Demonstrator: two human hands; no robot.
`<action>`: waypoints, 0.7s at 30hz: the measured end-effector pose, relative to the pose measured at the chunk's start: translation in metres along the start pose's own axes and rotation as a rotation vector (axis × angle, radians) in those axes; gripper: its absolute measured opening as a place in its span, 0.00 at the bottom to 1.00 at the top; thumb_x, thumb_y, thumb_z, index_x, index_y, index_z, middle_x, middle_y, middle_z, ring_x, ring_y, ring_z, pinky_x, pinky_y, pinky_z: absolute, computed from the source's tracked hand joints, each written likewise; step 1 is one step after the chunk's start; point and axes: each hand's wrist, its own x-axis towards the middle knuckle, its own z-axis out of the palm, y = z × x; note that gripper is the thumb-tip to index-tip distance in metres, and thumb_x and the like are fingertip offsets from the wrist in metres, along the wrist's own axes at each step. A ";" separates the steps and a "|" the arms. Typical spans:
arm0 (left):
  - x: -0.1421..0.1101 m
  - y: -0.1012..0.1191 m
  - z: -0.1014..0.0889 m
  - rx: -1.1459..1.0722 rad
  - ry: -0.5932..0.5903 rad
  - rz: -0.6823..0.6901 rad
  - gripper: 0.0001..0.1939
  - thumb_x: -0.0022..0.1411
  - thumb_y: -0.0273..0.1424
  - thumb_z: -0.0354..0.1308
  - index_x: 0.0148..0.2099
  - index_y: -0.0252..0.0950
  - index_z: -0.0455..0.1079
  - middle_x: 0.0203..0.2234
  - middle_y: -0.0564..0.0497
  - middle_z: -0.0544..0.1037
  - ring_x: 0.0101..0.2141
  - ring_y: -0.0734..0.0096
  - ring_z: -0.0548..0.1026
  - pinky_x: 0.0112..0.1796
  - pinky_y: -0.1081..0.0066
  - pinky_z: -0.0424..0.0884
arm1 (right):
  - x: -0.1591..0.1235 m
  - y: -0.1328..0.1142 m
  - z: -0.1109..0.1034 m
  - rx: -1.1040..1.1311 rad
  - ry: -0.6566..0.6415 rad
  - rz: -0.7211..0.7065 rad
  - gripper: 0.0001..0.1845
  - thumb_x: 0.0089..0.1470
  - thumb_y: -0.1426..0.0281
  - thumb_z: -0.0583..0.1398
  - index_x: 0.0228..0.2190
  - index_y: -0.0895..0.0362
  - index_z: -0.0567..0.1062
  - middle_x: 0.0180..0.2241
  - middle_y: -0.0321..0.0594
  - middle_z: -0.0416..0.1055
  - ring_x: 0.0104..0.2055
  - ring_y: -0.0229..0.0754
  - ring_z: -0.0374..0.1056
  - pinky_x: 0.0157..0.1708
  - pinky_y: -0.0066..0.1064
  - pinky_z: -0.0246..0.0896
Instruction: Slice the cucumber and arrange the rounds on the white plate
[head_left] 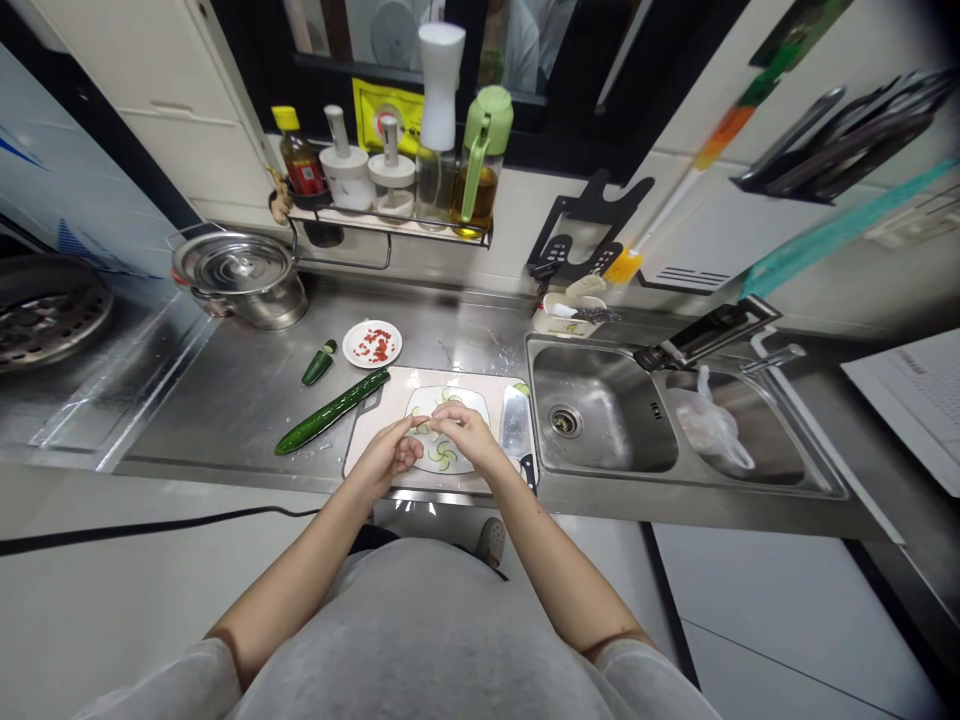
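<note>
head view: l. hand (pixel 390 452) & r. hand (pixel 466 435) meet over the plate (pixel 480 402), fingertips drawn in close to each other. l. index reaches toward r. fingertips, other l. fingers curled; r. fingers bent into a pinch shape. cannot tell if a slice is held btw them, too small & partly hidden. slices (pixel 442 456) lie on the plate in curved groups, pale w/ thin green edges; more at its far & l. sides, some blocked by hands. plate sits on the board (pixel 397 383), board on the tabletop (pixel 225 420).

handling (est.): slices v. light, bendy, wet, prob. slippery; thin, so apt to tear or stick to skin. best hold: light fingertip pinch at the green edge, stiffer there than the pale flesh. plate prob. rigid, smooth; take by rim, keep level or slices slide.

nearby: cucumber (pixel 330 412) to l., one end touching or just over the board; should be firm, heavier, slick skin, hold round the middle. short piece (pixel 318 366) beyond it, by the dish (pixel 352 352) w/ red bits (pixel 375 345). knife (pixel 516 422) on r. side of board, handle toward the person; hold by handle only.
</note>
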 end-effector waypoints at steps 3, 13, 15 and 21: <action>-0.002 0.003 -0.001 -0.121 -0.022 -0.012 0.27 0.51 0.43 0.65 0.52 0.38 0.69 0.25 0.54 0.74 0.21 0.83 0.67 0.20 0.82 0.53 | 0.000 0.003 -0.001 -0.050 -0.034 -0.018 0.06 0.45 0.67 0.62 0.21 0.55 0.76 0.35 0.38 0.71 0.43 0.41 0.65 0.46 0.33 0.58; 0.002 0.003 -0.005 -0.028 0.011 0.160 0.32 0.41 0.32 0.71 0.51 0.37 0.69 0.25 0.57 0.73 0.22 0.84 0.64 0.21 0.81 0.53 | 0.000 0.012 -0.003 -0.139 -0.041 0.014 0.07 0.43 0.69 0.61 0.18 0.56 0.75 0.32 0.38 0.70 0.40 0.40 0.66 0.44 0.33 0.59; 0.003 0.002 -0.005 0.024 0.023 0.238 0.31 0.42 0.33 0.71 0.51 0.36 0.69 0.25 0.56 0.74 0.22 0.83 0.65 0.24 0.80 0.56 | 0.001 0.013 -0.003 -0.136 -0.044 0.030 0.07 0.43 0.68 0.61 0.18 0.56 0.75 0.31 0.37 0.70 0.39 0.40 0.66 0.43 0.32 0.59; 0.009 -0.006 -0.006 0.195 0.050 0.448 0.28 0.46 0.34 0.67 0.50 0.35 0.69 0.25 0.56 0.74 0.27 0.78 0.69 0.32 0.75 0.63 | 0.002 0.015 -0.004 -0.175 -0.054 0.100 0.07 0.41 0.67 0.60 0.18 0.57 0.75 0.30 0.37 0.71 0.37 0.39 0.66 0.41 0.30 0.59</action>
